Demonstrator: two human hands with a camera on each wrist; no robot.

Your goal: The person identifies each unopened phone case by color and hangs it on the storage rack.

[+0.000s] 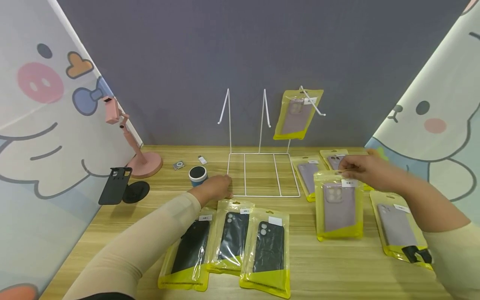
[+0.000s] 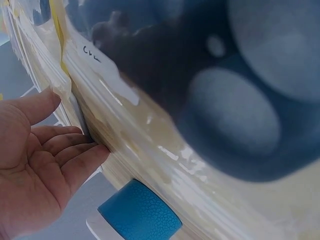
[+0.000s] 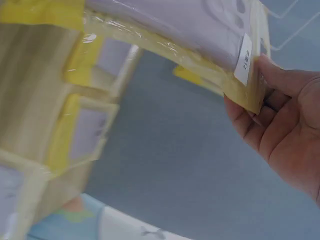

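Pinched in the right hand (image 1: pixel 361 168), with thumb and fingers closed along the top edge by the white label, is a zip bag holding a lilac phone case (image 1: pixel 339 208). On my feed this grip is firm, and the bag hangs upright with its face towards the head camera, to the right of the white wire rack (image 1: pixel 266 196).

I see the left hand (image 1: pixel 214 189) at the rack's front left corner, thumb spread away from the relaxed fingers, so that grip is wide and holds nothing I can see. From here I cannot tell whether the fingers press on the wire. Just beside it stands a blue cylinder with a dark top (image 1: pixel 198 175).

Nearer me on the tabletop (image 1: pixel 307 266), three bagged black phone cases (image 1: pixel 268 246) lie partly overlapping. Another bagged lilac case (image 1: pixel 298 114) hangs on the rack's right hook. Two more lilac ones (image 1: pixel 308 174) lie behind the held bag, and a further one (image 1: pixel 397 227) lies to its right, near the forearm.

Far left, I make out a pink stand (image 1: pixel 146 162) and a black phone holder (image 1: pixel 114 187).
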